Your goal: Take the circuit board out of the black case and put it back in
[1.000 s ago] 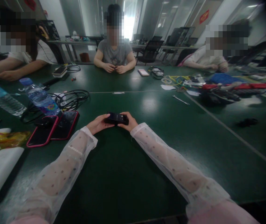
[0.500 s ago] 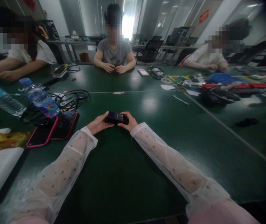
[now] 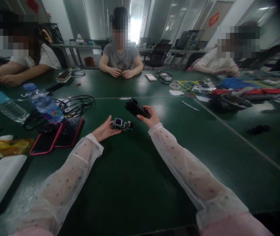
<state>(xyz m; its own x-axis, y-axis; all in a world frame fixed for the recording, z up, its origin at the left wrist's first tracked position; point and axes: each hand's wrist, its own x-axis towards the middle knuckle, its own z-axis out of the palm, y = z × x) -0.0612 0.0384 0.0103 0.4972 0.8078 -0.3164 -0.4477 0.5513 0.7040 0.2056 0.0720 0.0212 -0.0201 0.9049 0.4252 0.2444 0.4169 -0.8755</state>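
My left hand grips the left end of a small circuit board that carries a little square screen. The board lies at or just above the table; I cannot tell whether it touches. Up and to the right, my right hand pinches a black plastic casing by its right end. The casing is tilted, with an opening showing at its far left end. A gap of green tabletop separates the casing from the board.
Left of my hands are two pink-edged phones, a water bottle, coiled black cables and a white power bank. A wrench and a heap of tools and cables are at right. Three people sit across the table.
The black casing has come off the circuit board. My right hand has lifted it up and to the right, while my left hand stays in place with the bare board.
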